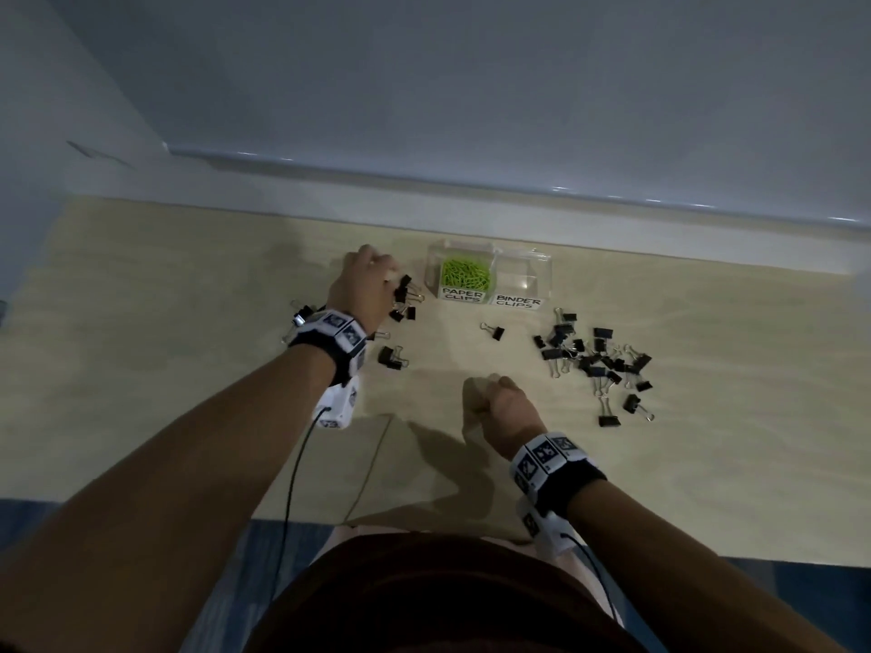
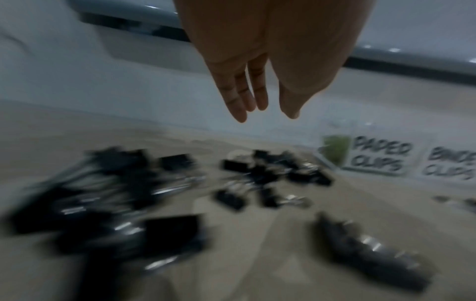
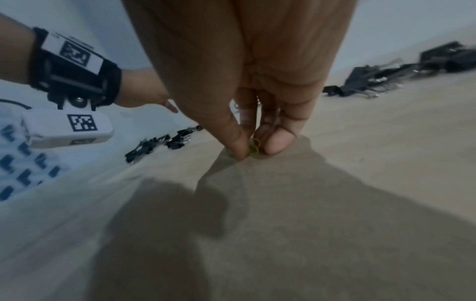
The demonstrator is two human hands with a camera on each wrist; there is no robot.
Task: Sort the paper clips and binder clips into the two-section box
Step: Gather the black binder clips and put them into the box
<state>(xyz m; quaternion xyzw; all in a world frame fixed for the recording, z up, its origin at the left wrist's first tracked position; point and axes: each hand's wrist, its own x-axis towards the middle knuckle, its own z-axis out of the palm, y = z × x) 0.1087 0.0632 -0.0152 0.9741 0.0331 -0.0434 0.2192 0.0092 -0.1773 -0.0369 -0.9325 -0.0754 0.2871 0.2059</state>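
Note:
A clear two-section box [image 1: 542,268] stands at the back of the table. Its "PAPER CLIPS" section holds green paper clips [image 1: 465,274], and the "BINDER CLIPS" section [image 1: 521,278] looks bare. My left hand [image 1: 377,271] hovers with straight fingers [image 2: 242,106] over a small group of black binder clips [image 1: 403,299] left of the box, holding nothing. My right hand [image 1: 480,393] is down on the table nearer me. Its thumb and forefinger pinch a green paper clip [image 3: 254,147]. A larger pile of binder clips [image 1: 594,360] lies right of the box, and a lone one [image 1: 493,331] lies in front of it.
The wooden table [image 1: 188,417] ends at a pale ledge [image 1: 471,200] just behind the box. Its front edge runs close to my body. A black cable [image 1: 292,464] hangs from the left wrist unit. The left wrist view is motion-blurred.

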